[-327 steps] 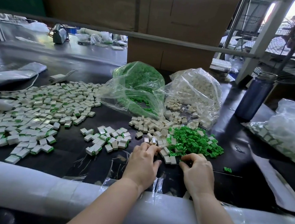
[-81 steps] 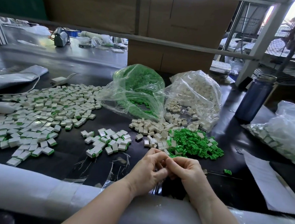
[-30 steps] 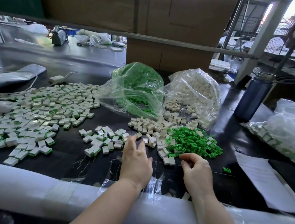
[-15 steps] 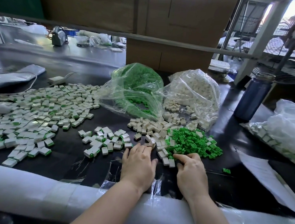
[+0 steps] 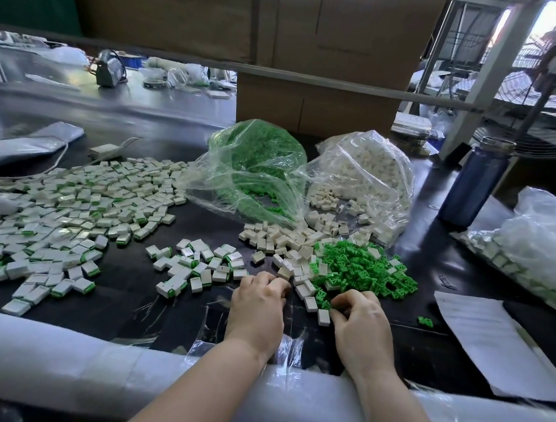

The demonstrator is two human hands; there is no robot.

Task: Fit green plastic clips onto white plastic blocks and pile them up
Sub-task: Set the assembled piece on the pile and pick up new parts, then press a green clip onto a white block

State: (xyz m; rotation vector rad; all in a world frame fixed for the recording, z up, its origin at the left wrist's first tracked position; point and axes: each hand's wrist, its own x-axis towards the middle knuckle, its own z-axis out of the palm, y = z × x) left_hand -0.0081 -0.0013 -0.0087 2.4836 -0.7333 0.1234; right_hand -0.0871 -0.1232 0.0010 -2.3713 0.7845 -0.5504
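Loose white blocks (image 5: 277,240) lie beside a heap of green clips (image 5: 361,270) at the table's middle. My left hand (image 5: 257,309) rests just below them, its curled fingertips pinching one white block (image 5: 284,272). My right hand (image 5: 362,327) sits at the near edge of the green heap, thumb and forefinger pinching a green clip (image 5: 325,303). Fitted blocks with green edges form a small group (image 5: 199,264) left of my hands. A much wider spread of fitted blocks (image 5: 70,208) lies farther left.
Behind the heaps lie an open bag of green clips (image 5: 257,162) and a bag of white blocks (image 5: 362,174). A blue bottle (image 5: 475,183), another full bag (image 5: 540,244) and a paper sheet (image 5: 492,341) are at the right. White foam padding (image 5: 59,353) lines the near edge.
My left hand's fingers went from flat to curled on a white block. My right hand slid slightly back along the green heap's edge with its fingertips pinched.
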